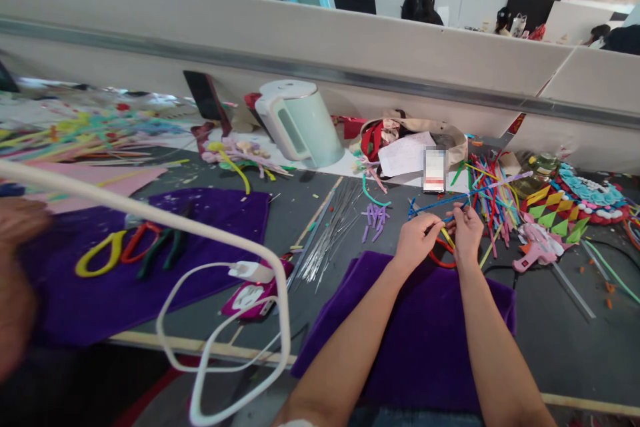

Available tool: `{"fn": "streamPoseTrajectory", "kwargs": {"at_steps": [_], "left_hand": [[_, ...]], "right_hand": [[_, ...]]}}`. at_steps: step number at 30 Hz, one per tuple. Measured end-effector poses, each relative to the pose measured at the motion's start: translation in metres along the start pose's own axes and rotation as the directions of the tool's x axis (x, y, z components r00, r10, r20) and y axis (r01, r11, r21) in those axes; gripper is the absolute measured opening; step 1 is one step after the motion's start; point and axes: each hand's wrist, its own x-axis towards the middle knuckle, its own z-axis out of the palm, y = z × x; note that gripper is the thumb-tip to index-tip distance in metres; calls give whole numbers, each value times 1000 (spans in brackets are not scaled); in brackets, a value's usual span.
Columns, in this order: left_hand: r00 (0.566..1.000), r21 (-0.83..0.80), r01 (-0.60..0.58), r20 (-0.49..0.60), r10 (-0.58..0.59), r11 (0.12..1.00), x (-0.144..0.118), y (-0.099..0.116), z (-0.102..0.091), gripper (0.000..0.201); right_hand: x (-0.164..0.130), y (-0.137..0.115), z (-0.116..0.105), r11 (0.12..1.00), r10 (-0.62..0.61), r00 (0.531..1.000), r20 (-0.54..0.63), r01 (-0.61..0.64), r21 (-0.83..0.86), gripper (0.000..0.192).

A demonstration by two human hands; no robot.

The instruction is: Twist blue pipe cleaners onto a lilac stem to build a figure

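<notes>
My left hand and my right hand are close together above the far edge of a folded purple cloth. Both have their fingers pinched around blue pipe cleaners, whose ends stick out to the left beyond my fingers. Just below and between the hands are a red loop and a yellow strip; I cannot tell whether they are held or lie on the table. A bundle of multicoloured pipe cleaners lies right of my right hand. Short purple pieces lie left of my left hand.
A pink glue gun lies at right, near a glue stick. Thin wires, a kettle, a phone and a bag are around. At left, a white cable crosses near scissors and another person's arm.
</notes>
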Motion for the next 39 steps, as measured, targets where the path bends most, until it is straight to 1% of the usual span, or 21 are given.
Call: {"fn": "streamPoseTrajectory", "kwargs": {"at_steps": [3, 5, 10, 13, 19, 23, 27, 32, 34, 36, 39], "left_hand": [[998, 119, -52, 29, 49, 991, -1, -2, -1, 18], [998, 173, -65, 33, 60, 983, -1, -3, -1, 17], [1000, 232, -28, 4, 28, 972, -1, -4, -2, 18], [1000, 251, 8, -6, -6, 968, -1, -4, -2, 18], [996, 259, 85, -40, -77, 962, -1, -6, 0, 17], [995, 254, 93, -52, -83, 963, -1, -7, 0, 17], [996, 206, 85, -19, -83, 975, 0, -6, 0, 15], [993, 110, 115, -11, -115, 987, 1, -9, 0, 18], [991, 102, 132, -16, -131, 986, 2, -11, 0, 17], [991, 106, 136, -18, -135, 985, 2, -11, 0, 17], [993, 120, 121, -14, -120, 985, 2, -11, -1, 17]], "right_hand": [[2, 5, -1, 988, -11, 998, 61, 20, -150, 27], [2, 7, -2, 974, -30, 996, 90, 50, -221, 29], [4, 6, -4, 923, -140, 983, 121, 174, -344, 30], [5, 5, -5, 922, -150, 979, 140, 190, -338, 30], [3, 5, -4, 933, -122, 984, 129, 158, -323, 33], [2, 3, -3, 947, -95, 986, 137, 132, -295, 31], [-1, -4, -1, 974, -73, 988, 138, 101, -203, 34], [-8, -13, 4, 997, -65, 990, 121, 69, -21, 52], [-12, -15, 6, 993, -104, 986, 130, 109, -34, 57], [-14, -16, 6, 983, -151, 980, 133, 163, -85, 59], [-13, -15, 4, 969, -177, 975, 130, 196, -151, 54]]}}
